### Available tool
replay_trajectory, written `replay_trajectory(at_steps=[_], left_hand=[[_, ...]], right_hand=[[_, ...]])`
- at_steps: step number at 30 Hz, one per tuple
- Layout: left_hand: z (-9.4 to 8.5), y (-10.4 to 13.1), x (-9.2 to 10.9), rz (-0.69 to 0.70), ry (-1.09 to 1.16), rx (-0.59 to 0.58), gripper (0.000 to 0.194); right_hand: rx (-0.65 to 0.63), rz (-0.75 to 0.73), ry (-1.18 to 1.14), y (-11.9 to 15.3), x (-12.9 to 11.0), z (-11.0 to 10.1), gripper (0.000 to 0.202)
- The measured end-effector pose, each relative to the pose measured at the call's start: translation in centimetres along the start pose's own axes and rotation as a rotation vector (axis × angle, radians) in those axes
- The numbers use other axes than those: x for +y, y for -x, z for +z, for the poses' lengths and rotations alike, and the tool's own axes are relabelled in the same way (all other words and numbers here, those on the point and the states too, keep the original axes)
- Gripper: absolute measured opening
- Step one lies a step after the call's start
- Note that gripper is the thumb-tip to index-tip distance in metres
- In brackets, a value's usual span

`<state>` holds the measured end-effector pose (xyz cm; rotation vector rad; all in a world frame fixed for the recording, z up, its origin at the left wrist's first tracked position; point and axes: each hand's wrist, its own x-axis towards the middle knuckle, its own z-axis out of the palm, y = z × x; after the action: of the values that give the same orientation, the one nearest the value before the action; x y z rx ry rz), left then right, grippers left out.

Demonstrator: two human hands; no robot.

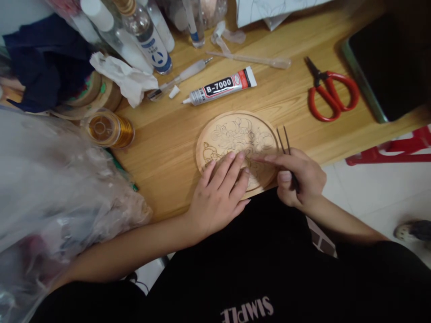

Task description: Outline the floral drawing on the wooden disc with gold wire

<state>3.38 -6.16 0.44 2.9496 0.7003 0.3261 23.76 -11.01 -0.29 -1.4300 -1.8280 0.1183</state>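
Note:
A round wooden plaque (232, 128) with a fine line drawing lies at the table's front edge. Golden wire seems to follow some of the lines at its left side. My left hand (218, 193) rests flat on the plaque's lower left, fingers stretched out. At the plaque's right edge, my right hand (301, 177) is closed around dark tweezers (286, 141), whose two tips point up and away from the plaque. The right index finger reaches over the drawing; whether it touches the surface I cannot tell. The left fingers cover the plaque's lower part.
Behind the plaque lie a B-7000 glue tube (220, 87), a pen-like tool (190, 72) and a plastic pipette (256, 59). Red-handled scissors (333, 96) and a phone (387, 67) are at right. A spool of golden wire (109, 129), bottles (148, 40) and a plastic bag (67, 188) crowd the left.

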Motion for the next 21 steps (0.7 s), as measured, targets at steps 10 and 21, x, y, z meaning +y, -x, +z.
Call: replay_trajectory(at_steps=[10, 21], left_hand=[[0.01, -0.05, 0.01, -0.003, -0.012, 0.009, 0.051], [0.06, -0.03, 0.01, -0.001, -0.007, 0.013, 0.05]], right_hand=[[-0.033, -0.191, 0.007, -0.66, 0.45, 0.29, 0.021], [-0.034, -0.178, 0.022, -0.88, 0.31, 0.29, 0.019]])
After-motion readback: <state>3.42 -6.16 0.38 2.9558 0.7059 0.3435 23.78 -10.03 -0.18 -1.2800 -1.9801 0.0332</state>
